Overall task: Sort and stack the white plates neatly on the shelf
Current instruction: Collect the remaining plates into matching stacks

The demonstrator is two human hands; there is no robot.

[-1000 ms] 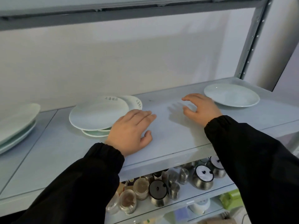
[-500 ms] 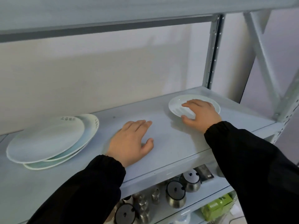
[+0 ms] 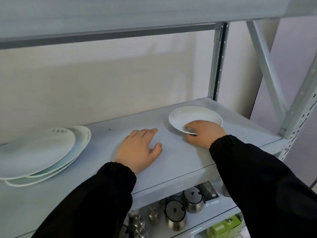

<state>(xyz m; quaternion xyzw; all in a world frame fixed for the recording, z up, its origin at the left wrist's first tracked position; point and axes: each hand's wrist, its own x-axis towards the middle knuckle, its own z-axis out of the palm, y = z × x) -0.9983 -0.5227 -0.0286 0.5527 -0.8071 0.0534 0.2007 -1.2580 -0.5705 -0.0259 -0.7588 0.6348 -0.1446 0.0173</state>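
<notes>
Right hand (image 3: 205, 133) grips plain plate (image 3: 193, 115); left hand (image 3: 139, 148) flat; stack (image 3: 34, 152) lettering blurred.

Blurred grey-green characters, unreadable, ring the top plate (image 3: 34, 152) at the shelf's (image 3: 180, 162) left edge; a green box (image 3: 224, 226) below carries illegible white lettering.

Plates (image 3: 195, 115), (image 3: 34, 150): glossy white glazed ceramic. Shelf (image 3: 180, 157): smooth, matt painted metal. Pots (image 3: 175, 215) below: shiny steel. Sleeves (image 3: 257, 177): black matt cloth.
</notes>
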